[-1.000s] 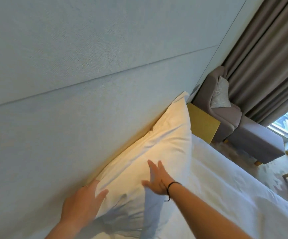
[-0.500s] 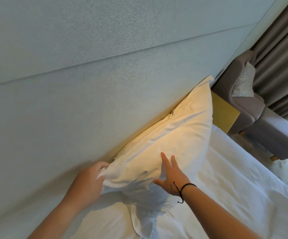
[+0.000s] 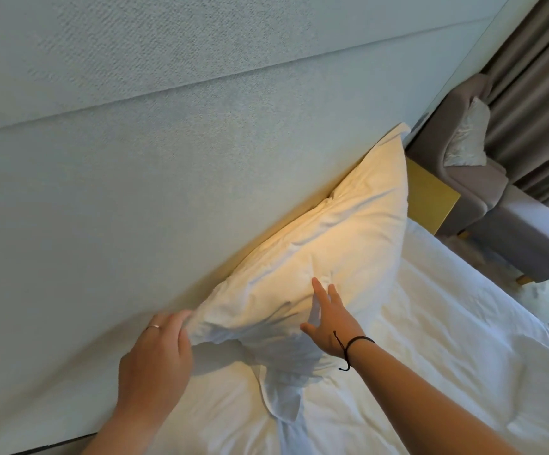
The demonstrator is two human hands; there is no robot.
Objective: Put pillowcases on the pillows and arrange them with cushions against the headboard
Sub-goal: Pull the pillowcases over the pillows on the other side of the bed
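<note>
A white pillow (image 3: 332, 244) in its pillowcase leans against the pale padded headboard (image 3: 135, 192), standing on the white bed (image 3: 447, 339). My left hand (image 3: 158, 353) grips the pillow's near upper corner, fingers curled round the fabric at the headboard. My right hand (image 3: 329, 316) presses the pillow's front face with straight fingers. A loose flap of pillowcase (image 3: 283, 399) hangs from the near end onto the bed.
A yellow bedside table (image 3: 430, 198) stands past the pillow's far end. Beyond it is a grey chaise (image 3: 512, 231) with a pale cushion (image 3: 466, 139), then brown curtains (image 3: 535, 93) and a patterned carpet at the right.
My left hand went from lying flat on the pillow to gripping its near corner. The right hand stayed on the front face. The view shifted slightly.
</note>
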